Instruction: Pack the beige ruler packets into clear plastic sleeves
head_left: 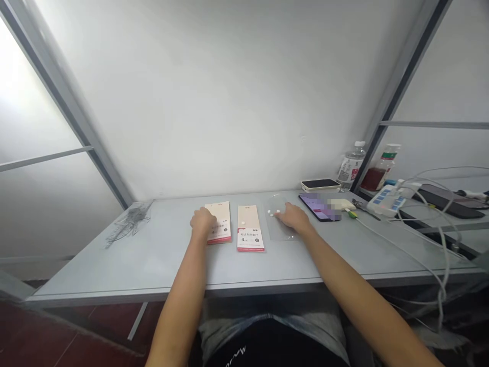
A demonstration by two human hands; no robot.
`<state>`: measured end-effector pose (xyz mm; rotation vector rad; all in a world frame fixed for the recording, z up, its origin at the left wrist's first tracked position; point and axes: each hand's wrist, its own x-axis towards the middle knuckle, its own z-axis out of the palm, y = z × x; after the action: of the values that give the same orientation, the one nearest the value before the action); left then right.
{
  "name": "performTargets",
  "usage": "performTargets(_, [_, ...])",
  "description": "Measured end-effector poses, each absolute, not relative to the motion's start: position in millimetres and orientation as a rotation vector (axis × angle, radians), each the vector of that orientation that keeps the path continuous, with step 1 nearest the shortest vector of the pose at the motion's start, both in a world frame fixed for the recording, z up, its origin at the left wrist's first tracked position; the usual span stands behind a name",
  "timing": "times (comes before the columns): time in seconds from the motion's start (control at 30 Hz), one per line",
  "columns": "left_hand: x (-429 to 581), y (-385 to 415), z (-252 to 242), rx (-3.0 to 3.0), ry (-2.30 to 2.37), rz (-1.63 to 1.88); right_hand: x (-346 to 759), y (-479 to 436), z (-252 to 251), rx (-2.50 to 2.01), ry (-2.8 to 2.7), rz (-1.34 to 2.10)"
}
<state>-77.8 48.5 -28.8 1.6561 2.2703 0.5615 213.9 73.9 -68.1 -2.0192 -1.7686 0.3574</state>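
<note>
A flat cream paper packet with a red band point(249, 227) is lying between the left hand point(203, 223) and right hand point(294, 217), obstructing the direct path; a black smartphone point(319, 206) is blocking the way farther right, while pale grey desktop point(153, 265) is leaving passage before the packet.

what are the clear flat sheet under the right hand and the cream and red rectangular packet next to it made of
The clear flat sheet under the right hand looks like thin glossy plastic, since the table shows through it, though glass can't be ruled out. The cream and red packet looks like matte printed paper or thin card, with no shine on its face.
</note>
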Motion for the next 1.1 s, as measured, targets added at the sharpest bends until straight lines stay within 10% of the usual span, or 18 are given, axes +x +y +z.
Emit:
performTargets(0.4, [0.8,36.4,-51.1,2.224,2.035,0.299,185.6,65.3,-64.5,-1.478,-1.883,-0.067])
performTargets(1.1, [-1.8,30.5,-34.9,2.248,2.046,0.874,146.0,46.6,-53.0,-1.067,-1.482,1.087])
